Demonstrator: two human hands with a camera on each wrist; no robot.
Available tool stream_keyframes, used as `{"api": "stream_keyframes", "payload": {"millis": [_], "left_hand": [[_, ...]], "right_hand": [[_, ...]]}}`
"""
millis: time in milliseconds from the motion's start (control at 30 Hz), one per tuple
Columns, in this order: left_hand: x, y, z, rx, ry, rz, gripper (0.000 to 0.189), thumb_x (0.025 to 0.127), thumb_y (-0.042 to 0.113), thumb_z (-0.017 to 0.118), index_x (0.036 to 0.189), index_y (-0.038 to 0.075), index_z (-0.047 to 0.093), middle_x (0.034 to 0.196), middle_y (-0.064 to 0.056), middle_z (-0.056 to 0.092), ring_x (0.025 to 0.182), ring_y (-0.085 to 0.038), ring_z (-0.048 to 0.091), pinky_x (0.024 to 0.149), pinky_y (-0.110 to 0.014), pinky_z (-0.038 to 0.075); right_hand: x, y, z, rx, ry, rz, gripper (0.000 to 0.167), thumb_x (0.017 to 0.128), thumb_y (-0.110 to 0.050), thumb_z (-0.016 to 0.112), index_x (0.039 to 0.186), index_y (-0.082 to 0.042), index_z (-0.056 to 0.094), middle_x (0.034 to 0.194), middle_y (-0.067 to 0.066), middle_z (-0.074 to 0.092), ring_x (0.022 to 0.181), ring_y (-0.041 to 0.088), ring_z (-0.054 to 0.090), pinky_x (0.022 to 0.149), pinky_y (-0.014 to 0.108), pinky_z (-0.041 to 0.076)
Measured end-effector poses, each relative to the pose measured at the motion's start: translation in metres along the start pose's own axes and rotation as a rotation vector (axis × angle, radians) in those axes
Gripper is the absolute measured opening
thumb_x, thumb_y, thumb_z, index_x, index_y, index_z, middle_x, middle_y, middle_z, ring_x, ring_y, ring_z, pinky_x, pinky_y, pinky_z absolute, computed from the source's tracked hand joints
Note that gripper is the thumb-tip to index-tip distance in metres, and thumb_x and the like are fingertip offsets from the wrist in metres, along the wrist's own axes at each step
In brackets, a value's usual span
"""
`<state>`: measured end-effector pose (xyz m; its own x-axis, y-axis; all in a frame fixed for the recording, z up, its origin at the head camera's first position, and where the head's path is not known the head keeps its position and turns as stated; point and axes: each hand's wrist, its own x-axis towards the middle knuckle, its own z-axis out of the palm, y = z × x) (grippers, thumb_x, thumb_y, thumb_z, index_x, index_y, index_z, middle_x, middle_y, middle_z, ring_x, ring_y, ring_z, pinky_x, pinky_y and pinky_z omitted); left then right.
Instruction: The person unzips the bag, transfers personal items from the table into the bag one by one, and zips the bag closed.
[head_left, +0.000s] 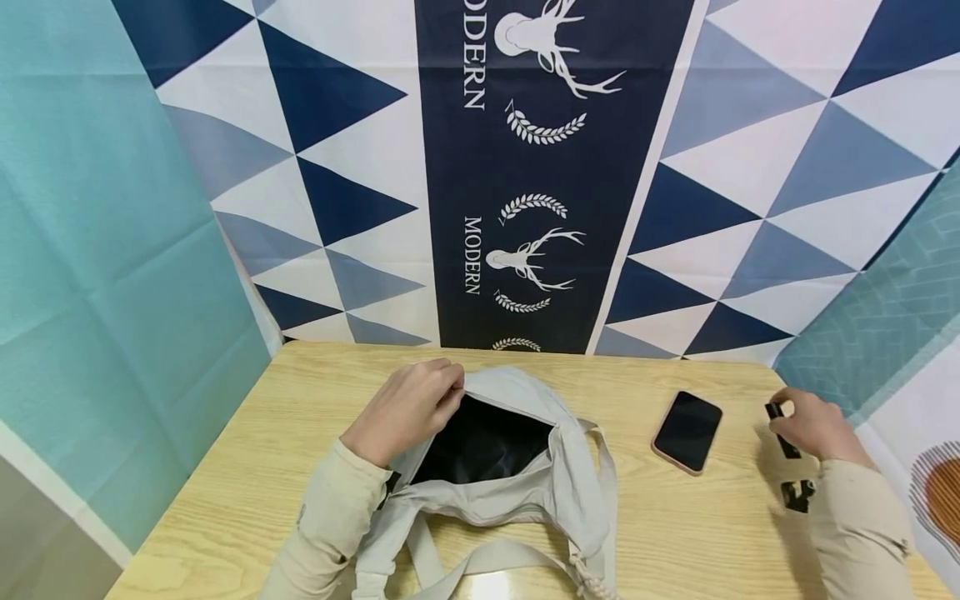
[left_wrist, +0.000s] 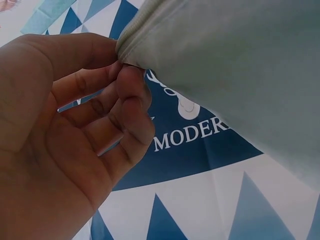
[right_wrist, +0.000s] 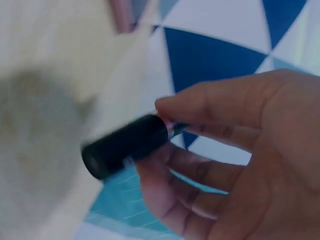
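A pale grey cloth bag [head_left: 510, 492] lies on the table with its zipped mouth gaping, and its dark lining [head_left: 487, 442] shows. My left hand [head_left: 412, 408] pinches the bag's zipper edge between thumb and fingers and holds it up; the left wrist view shows this pinch on the fabric [left_wrist: 225, 75]. At the table's right side, my right hand [head_left: 817, 429] grips a black lipstick tube [right_wrist: 127, 145] between thumb and fingers, raised above the tabletop. One end of the tube sticks out of the grip; the fingers partly hide the other.
A phone [head_left: 687, 432] with a dark screen and pink edge lies between the bag and my right hand. Bag straps [head_left: 510, 554] trail over the wooden table [head_left: 225, 500] toward the front. Patterned cloth [head_left: 525, 167] hangs behind the table's back edge.
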<state>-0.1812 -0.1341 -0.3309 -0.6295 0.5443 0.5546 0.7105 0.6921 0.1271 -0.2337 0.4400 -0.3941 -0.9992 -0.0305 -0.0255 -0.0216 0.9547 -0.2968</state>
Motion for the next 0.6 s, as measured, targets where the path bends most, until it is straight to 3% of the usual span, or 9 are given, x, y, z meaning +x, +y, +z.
{"api": "stream_keyframes", "payload": {"millis": [133,333,600], "left_hand": [[0.0,0.0,0.0,0.0,-0.002,-0.001,0.024,0.092,0.001,0.063,0.074,0.015,0.056,0.067,0.007,0.042,0.057,-0.007,0.04,0.053,-0.022,0.035],[0.0,-0.001,0.002,-0.002,-0.009,-0.004,0.025,0.091,0.001,0.063,0.073,0.015,0.054,0.067,0.007,0.041,0.056,-0.007,0.04,0.052,-0.022,0.034],[0.0,-0.001,0.002,0.001,-0.01,-0.006,0.025,0.09,0.001,0.063,0.073,0.016,0.054,0.067,0.007,0.041,0.056,-0.007,0.04,0.052,-0.022,0.034]], "right_hand": [[-0.002,-0.019,-0.01,0.008,0.069,-0.04,0.043,0.084,-0.014,0.067,0.111,0.016,0.052,0.098,0.038,0.059,0.084,0.054,0.057,0.061,0.054,0.049],[-0.011,-0.051,-0.023,-0.007,0.087,-0.083,0.038,0.086,-0.014,0.067,0.105,0.015,0.054,0.09,0.03,0.063,0.073,0.041,0.061,0.06,0.049,0.05],[-0.028,-0.092,-0.029,0.016,0.173,-0.16,0.026,0.092,-0.023,0.07,0.099,0.0,0.059,0.078,0.01,0.07,0.067,0.027,0.062,0.055,0.04,0.047]]}}
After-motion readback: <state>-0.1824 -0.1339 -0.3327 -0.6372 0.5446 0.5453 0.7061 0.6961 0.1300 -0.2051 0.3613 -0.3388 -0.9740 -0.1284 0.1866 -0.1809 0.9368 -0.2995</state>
